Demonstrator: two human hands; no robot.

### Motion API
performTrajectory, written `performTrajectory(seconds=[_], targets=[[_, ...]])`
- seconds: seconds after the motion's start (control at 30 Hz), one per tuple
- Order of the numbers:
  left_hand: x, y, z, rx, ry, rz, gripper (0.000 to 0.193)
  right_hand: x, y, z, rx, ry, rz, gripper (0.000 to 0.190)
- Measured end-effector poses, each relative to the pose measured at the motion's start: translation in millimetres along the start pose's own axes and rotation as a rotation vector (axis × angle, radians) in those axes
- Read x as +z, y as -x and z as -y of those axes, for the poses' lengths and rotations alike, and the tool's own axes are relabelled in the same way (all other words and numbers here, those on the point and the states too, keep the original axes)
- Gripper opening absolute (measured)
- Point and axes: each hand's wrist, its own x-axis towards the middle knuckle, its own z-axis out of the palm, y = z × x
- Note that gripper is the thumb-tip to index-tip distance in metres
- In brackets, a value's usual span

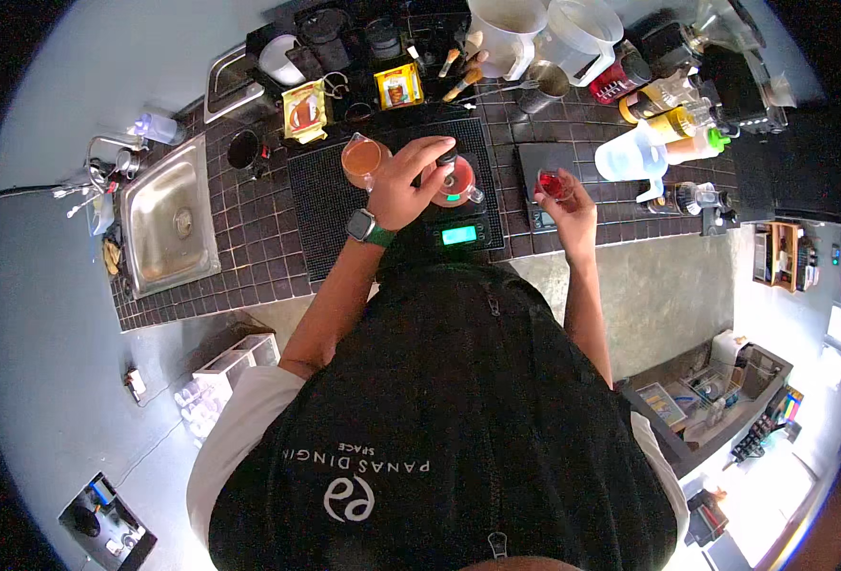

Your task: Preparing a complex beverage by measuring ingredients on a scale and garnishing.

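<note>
My left hand (407, 184), with a watch on its wrist, pinches a small black-topped tool (449, 154) upright over a glass jug (462, 187) of pinkish-red liquid. The tool's lower part is hard to make out. The jug stands on a black scale with a lit green display (459, 235). Beside my left hand, a second glass jug (360, 158) holds orange-brown liquid on the black ribbed mat (320, 214). My right hand (574, 214) holds a small clear cup (553, 185) of red liquid above another dark scale (534, 160).
A steel sink (170, 214) is set into the dark tiled counter (249, 250) at left. Yellow packets (306, 113), brushes (463, 84) and a metal cup (543, 87) stand along the back. White plastic pitchers (509, 36), a translucent jug (627, 153) and several bottles (666, 128) crowd the right.
</note>
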Motion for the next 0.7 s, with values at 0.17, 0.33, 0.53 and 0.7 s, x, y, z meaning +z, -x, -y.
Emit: performTrajectory(seconds=[0.17, 0.33, 0.53, 0.7], targets=[[1, -4, 2, 0.076, -0.055, -0.022, 0.044, -6, 9, 4, 0.034, -0.047, -0.047, 0.059], [4, -9, 6, 0.062, -0.06, -0.023, 0.042, -10, 14, 2, 0.011, -0.032, -0.051, 0.06], [17, -9, 5, -0.066, 0.028, -0.026, 0.04, -12, 22, 5, 0.042, -0.01, -0.049, 0.06], [22, -4, -2, -0.11, 0.069, 0.0, 0.04, -16, 29, -5, 0.006, -0.06, -0.056, 0.061]])
